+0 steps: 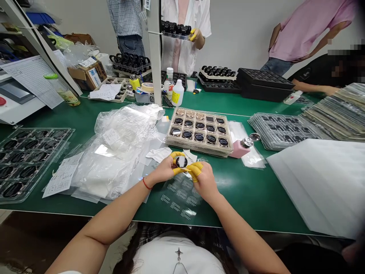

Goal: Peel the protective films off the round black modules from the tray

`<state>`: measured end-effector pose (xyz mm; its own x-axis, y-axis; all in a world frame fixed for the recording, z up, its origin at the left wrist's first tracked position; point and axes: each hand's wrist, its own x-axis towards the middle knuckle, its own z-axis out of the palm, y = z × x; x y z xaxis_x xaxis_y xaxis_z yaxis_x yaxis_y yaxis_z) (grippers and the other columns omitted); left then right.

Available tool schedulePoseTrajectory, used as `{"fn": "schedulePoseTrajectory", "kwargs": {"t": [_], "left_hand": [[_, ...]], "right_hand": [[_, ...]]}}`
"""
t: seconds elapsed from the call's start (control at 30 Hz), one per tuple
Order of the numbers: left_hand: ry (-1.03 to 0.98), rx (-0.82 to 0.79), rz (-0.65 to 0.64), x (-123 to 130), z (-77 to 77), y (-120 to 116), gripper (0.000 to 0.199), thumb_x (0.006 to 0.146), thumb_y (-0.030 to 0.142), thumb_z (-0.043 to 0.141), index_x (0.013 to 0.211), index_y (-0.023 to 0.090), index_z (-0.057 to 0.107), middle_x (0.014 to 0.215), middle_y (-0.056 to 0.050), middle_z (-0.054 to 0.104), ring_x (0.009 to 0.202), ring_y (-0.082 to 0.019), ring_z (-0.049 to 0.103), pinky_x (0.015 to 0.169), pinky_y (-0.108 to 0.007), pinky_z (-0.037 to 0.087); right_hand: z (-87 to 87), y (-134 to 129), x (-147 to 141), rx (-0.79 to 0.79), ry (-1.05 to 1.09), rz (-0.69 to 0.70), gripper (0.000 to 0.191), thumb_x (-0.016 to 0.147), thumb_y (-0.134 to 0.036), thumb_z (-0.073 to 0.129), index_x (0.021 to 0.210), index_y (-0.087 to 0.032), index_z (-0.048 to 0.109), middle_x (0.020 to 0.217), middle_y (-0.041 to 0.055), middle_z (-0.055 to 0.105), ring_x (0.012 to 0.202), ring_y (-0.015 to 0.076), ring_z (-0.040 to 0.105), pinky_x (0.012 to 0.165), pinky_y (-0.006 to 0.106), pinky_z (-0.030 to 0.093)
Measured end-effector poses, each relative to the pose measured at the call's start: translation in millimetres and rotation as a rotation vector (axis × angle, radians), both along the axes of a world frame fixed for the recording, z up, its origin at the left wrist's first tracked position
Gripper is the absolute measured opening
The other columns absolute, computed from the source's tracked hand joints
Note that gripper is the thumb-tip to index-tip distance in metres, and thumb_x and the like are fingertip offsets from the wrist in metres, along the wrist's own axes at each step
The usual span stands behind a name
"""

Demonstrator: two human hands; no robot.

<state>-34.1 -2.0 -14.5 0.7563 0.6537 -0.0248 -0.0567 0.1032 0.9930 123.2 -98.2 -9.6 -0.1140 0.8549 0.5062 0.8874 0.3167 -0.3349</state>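
My left hand (169, 167), with yellow finger cots, is closed around the rim of a round watch face (181, 161). Its dark glass carries a bright white reflection. Yellow cots also cover the fingers of my right hand (202, 176), which are pinched together at the disc's lower right edge; what they hold, if anything, is too small to make out. Below both hands lies a clear film sheet with printed labels (178, 201). Crumpled white wipes (159, 154) rest just left of the disc. Beyond is a stacked tray of round watch faces (199, 146), some coppery, most black.
A pink pump bottle (241, 147) stands right of the tray. Plastic bags (114, 152) pile up on the left, beside another clear tray (57, 148). White foam sheets (322, 182) and stacked trays (282, 131) occupy the right. Several people are across the bench.
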Motion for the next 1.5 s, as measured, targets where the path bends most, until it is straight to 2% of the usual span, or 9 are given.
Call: {"fn": "schedulePoseTrajectory", "kwargs": {"t": [0.17,0.3,0.53,0.67,0.8,0.93,1.07,1.3,1.5], "left_hand": [[0.055,-0.017,0.01,-3,10.3,-1,0.049,0.071,0.025,0.07,0.112,0.021,0.043,0.093,-0.003,0.06,0.081,-0.016,0.063,0.079,-0.033,0.049],[0.081,0.022,0.004,-3,8.9,-1,0.051,0.072,0.027,0.07,0.115,0.022,0.044,0.086,-0.001,0.06,0.075,-0.015,0.061,0.073,-0.03,0.049],[0.052,0.068,-0.009,3,-0.8,-6,0.063,0.07,0.025,0.07,0.127,0.023,0.043,0.097,-0.005,0.064,0.081,-0.017,0.061,0.072,-0.029,0.048],[0.082,0.054,0.051,1,-3.7,-4,0.076,0.075,0.026,0.065,0.139,0.021,0.024,0.077,-0.001,0.066,0.072,-0.016,0.061,0.072,-0.031,0.048],[0.103,0.009,0.137,0,-4.1,1,0.065,0.081,0.029,0.057,0.137,0.014,0.027,0.077,-0.003,0.068,0.08,-0.017,0.063,0.083,-0.035,0.046],[0.109,-0.027,0.138,1,-0.9,0,0.057,0.081,0.029,0.056,0.132,0.012,0.034,0.076,-0.003,0.067,0.08,-0.018,0.064,0.082,-0.036,0.047],[0.14,-0.022,0.161,2,4.1,-3,0.049,0.081,0.027,0.055,0.126,0.013,0.043,0.076,-0.003,0.067,0.078,-0.018,0.064,0.082,-0.035,0.047],[0.103,-0.041,0.155,1,-3.3,-1,0.048,0.076,0.023,0.058,0.122,0.014,0.049,0.071,-0.002,0.067,0.074,-0.018,0.066,0.078,-0.034,0.048],[0.091,-0.014,0.137,1,-6.0,-2,0.05,0.073,0.024,0.063,0.121,0.015,0.051,0.067,-0.002,0.067,0.071,-0.018,0.065,0.077,-0.034,0.048]], "right_hand": [[-9.3,12,42,-0.151,0.454,-0.29,0.026,0.086,-0.027,0.046,0.11,-0.02,0.053,0.104,0.0081,0.063,0.091,0.0209,0.057,0.079,0.037,0.045],[-26.0,23,70,-0.337,0.301,-0.429,0.026,0.077,-0.022,0.054,0.101,-0.016,0.062,0.1,0.0122,0.064,0.095,0.0275,0.055,0.084,0.047,0.043],[-9.1,29,8,-0.38,0.683,-0.031,0.038,0.085,-0.033,0.048,0.121,-0.022,0.051,0.097,0.0047,0.065,0.087,0.0172,0.06,0.077,0.035,0.05],[17.4,75,17,-0.341,0.793,-0.001,0.037,0.08,-0.031,0.053,0.115,-0.019,0.052,0.08,0.0014,0.064,0.068,0.0145,0.06,0.062,0.029,0.05],[50.5,154,87,-0.118,0.615,-0.421,0.032,0.078,-0.032,0.054,0.103,-0.013,0.054,0.096,0.0096,0.064,0.082,0.0167,0.06,0.073,0.028,0.048],[59.9,213,144,-0.199,0.28,-0.738,0.035,0.084,-0.031,0.044,0.112,-0.013,0.053,0.106,0.0122,0.062,0.094,0.0198,0.058,0.08,0.03,0.043],[46.5,235,162,-0.337,0.179,-0.728,0.028,0.079,-0.024,0.052,0.101,-0.013,0.065,0.098,0.0144,0.063,0.093,0.0246,0.057,0.079,0.034,0.043],[28.8,258,151,-0.387,-0.046,-0.63,0.034,0.078,-0.037,0.057,0.104,-0.019,0.068,0.13,0.0163,0.044,0.124,0.0344,0.031,0.096,0.045,0.033],[23.8,272,141,-0.479,-0.089,-0.616,0.033,0.071,-0.039,0.062,0.09,-0.012,0.069,0.105,0.0188,0.058,0.111,0.0348,0.044,0.086,0.042,0.038]]}}
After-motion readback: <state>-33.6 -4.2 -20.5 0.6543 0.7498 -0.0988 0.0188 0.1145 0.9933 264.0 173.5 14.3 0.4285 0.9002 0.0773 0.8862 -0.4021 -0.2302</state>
